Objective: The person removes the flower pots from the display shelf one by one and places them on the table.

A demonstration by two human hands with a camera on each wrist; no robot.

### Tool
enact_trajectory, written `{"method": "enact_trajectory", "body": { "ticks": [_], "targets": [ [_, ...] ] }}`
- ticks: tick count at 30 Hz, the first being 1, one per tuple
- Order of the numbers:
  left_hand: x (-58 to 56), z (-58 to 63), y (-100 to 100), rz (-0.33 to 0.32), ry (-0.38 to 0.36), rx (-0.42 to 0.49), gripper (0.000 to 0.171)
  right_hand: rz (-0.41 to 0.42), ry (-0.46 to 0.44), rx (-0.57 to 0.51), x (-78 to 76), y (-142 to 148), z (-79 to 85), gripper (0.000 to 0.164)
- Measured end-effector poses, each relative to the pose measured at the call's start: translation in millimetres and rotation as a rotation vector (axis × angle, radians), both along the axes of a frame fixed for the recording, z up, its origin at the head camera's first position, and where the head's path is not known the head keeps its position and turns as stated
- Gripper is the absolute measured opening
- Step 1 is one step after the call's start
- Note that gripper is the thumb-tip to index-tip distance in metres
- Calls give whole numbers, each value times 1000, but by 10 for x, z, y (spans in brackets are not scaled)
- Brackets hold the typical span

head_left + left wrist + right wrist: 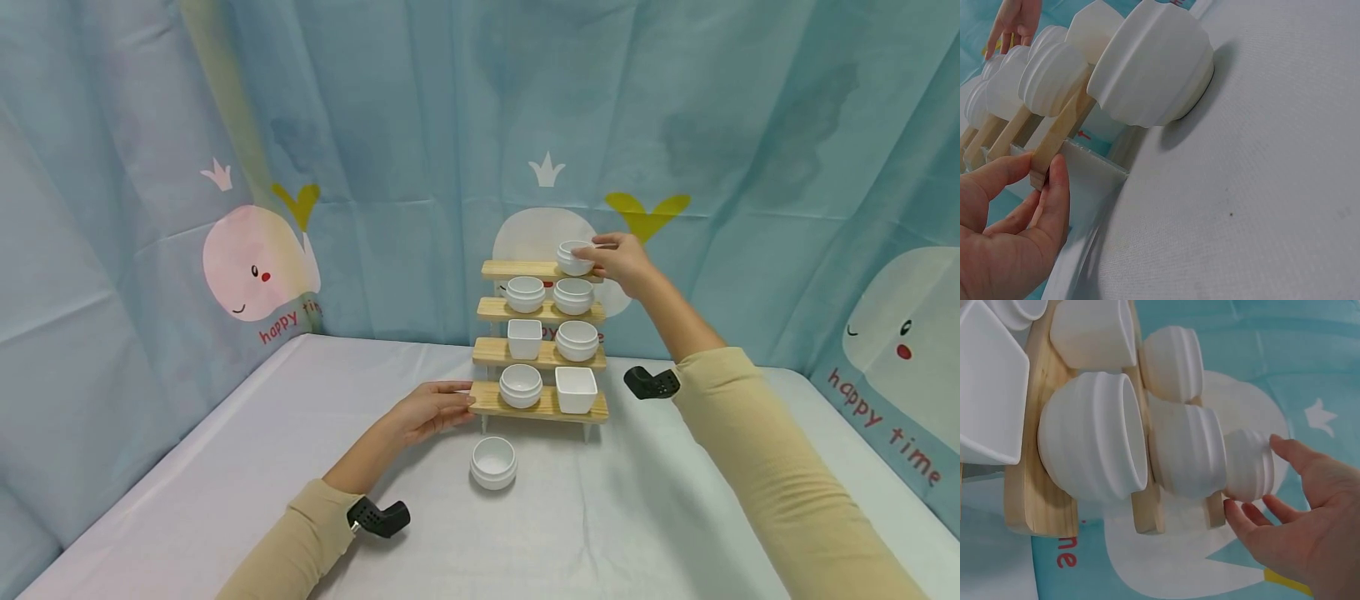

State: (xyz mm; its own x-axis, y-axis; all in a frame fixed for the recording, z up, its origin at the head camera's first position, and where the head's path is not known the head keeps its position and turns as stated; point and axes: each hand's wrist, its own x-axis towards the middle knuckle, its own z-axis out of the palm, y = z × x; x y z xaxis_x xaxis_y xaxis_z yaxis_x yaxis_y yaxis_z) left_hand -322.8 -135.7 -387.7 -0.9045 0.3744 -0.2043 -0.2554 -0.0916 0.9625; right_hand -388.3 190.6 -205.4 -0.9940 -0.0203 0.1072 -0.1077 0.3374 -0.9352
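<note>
- Stand (491, 349): four stepped wooden boards on the desk (660, 517), in front of the printed curtain (375, 100). The boards rise from near to far, presumably so each row shows above the one before it.
- Right hand (622, 260): at the far, highest level. Thumb and fingers lie on either side of the top bowl (572, 258), pinching it lightly by its wall; firmness of grip cannot be told. Approach from the right judged sensible, as it keeps the arm off the rows below.
- Top bowl: upright, appears to rest on the right end of the top board (510, 269), in line with the right-hand column.
- Left hand (429, 412): thumb above and fingers beneath, pinching the left end of the lowest board (487, 401). Judged a steadying hold against tipping or sliding.
- Second row: a pair of round bowls (524, 294), side by side.
- Third row: square cup (524, 340) left, ribbed bowl (577, 341) right.
- Lowest row: small bowl (521, 386) left, square dish (576, 390) right; order reversed, perhaps for variety.
- Loose bowl (493, 465): upright on the desk, just near of the stand, within easy reach.
</note>
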Motion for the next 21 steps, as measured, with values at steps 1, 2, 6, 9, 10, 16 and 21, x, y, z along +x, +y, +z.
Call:
{"method": "enact_trajectory", "body": {
  "ticks": [1,2,6,9,10,16,21],
  "targets": [
    [-1,2,2,0,0,-1,54,2,0,-5,-9,-4,-8,71],
    [-1,3,4,0,0,-2,54,2,0,-5,-16,-9,-16,72],
    [-2,8,8,1,-2,-2,54,-1,6,10,-42,-26,-45,73],
    [-2,8,6,4,-4,-3,54,-6,11,28,-52,-36,-56,74],
    [-2,7,5,5,-4,-3,54,-7,12,33,-55,-39,-58,74],
    [-8,-6,-1,0,-3,-5,55,-11,23,65,-52,-66,-59,75],
    [-12,-13,-4,-2,0,2,55,-11,28,79,-38,-87,-57,76]
  ]
}}
